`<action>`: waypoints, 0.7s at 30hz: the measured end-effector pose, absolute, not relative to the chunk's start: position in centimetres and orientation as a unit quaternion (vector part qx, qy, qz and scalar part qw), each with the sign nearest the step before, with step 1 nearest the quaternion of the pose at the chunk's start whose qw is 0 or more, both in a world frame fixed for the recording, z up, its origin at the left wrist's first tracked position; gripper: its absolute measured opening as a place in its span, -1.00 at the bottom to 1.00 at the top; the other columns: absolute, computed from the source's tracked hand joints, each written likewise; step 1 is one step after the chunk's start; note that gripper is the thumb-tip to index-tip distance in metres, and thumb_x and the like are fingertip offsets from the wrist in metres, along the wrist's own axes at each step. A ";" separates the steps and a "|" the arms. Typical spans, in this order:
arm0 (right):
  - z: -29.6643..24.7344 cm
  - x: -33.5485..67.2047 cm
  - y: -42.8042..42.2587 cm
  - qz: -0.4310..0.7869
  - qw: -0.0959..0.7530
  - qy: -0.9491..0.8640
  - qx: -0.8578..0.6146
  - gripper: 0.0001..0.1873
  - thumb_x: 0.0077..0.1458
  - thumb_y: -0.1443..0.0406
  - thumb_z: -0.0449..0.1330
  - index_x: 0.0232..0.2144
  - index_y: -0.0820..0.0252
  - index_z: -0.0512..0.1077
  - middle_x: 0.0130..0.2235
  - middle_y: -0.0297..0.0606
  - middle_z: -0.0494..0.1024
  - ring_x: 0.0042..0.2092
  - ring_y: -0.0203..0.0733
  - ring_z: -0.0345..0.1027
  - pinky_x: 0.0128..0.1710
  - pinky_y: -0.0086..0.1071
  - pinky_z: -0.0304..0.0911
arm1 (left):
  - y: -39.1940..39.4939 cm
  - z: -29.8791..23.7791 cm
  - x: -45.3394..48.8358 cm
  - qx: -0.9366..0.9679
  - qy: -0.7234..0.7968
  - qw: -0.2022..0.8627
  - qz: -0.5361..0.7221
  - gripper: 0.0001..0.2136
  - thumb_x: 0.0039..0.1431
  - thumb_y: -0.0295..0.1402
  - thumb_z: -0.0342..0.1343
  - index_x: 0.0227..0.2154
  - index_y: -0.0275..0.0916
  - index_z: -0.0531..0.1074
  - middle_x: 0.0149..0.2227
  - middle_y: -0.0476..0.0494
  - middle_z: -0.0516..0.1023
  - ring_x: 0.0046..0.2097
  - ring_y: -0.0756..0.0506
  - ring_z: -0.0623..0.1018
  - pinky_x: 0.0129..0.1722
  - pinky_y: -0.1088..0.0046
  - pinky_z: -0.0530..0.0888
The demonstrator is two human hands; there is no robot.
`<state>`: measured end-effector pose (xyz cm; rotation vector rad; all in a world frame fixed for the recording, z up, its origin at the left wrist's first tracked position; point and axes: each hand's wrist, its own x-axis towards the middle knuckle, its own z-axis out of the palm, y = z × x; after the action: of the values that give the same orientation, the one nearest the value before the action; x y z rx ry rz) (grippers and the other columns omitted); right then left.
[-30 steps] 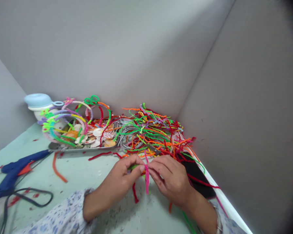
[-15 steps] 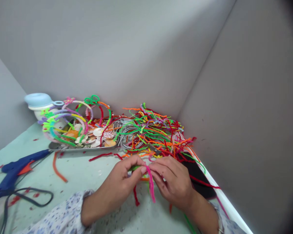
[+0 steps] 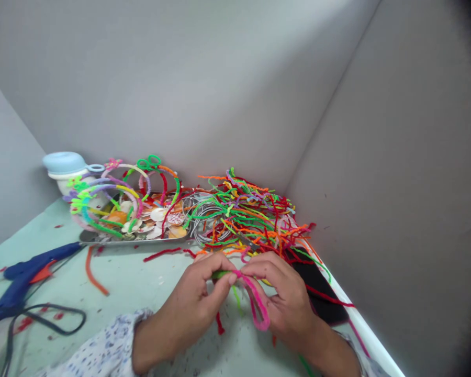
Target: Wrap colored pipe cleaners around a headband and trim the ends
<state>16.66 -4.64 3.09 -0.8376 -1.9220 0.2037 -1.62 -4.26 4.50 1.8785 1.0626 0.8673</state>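
Note:
My left hand (image 3: 198, 293) pinches a green pipe cleaner (image 3: 220, 274) between thumb and fingers. My right hand (image 3: 284, 296) is closed on a pink pipe cleaner (image 3: 257, 303), which is bent into a loop hanging below the fingers. The two hands meet at the fingertips, where pink and green join. Both hover just above the pale green table (image 3: 133, 277), in front of a big tangle of loose pipe cleaners (image 3: 251, 214) in red, orange, green and purple.
A metal tray (image 3: 102, 238) at the back left holds shells and pipe-cleaner hoops. Behind it stands a white jar with a blue lid (image 3: 65, 167). A blue glue gun (image 3: 23, 275) with its black cord lies left. Grey walls close off the back and right.
The pink pipe cleaner hung straight down a second ago; it now curves into a loop under my right hand. Both hands stayed in about the same place.

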 end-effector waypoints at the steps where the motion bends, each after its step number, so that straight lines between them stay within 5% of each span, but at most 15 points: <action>1: 3.1 16.6 -4.6 0.105 0.495 -0.788 -0.351 -0.89 0.09 0.44 0.19 -0.31 0.19 0.47 -0.34 -0.22 0.52 -0.28 -0.20 0.41 -0.30 -0.35 0.34 | -4.3 4.5 -1.6 0.744 0.419 0.392 0.342 -0.81 0.26 -0.29 -0.05 -0.37 -0.23 0.41 -0.39 -0.03 0.46 -0.30 -0.05 0.41 -0.29 0.45 0.30; 21: 0.8 15.3 -3.1 0.234 0.412 -0.737 -0.482 -0.84 0.17 0.35 0.10 -0.40 0.15 0.47 -0.41 -0.31 0.54 -0.32 -0.20 0.42 -0.26 -0.37 0.33 | -1.6 0.3 -2.5 0.864 0.325 0.122 0.365 -0.85 0.24 -0.48 -0.09 -0.26 -0.23 0.37 -0.38 -0.11 0.45 -0.29 -0.11 0.35 -0.17 0.27 0.24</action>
<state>15.33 -3.14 0.77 -1.2136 -1.8529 0.5889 -2.47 -1.63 0.30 2.5203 0.9488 1.0658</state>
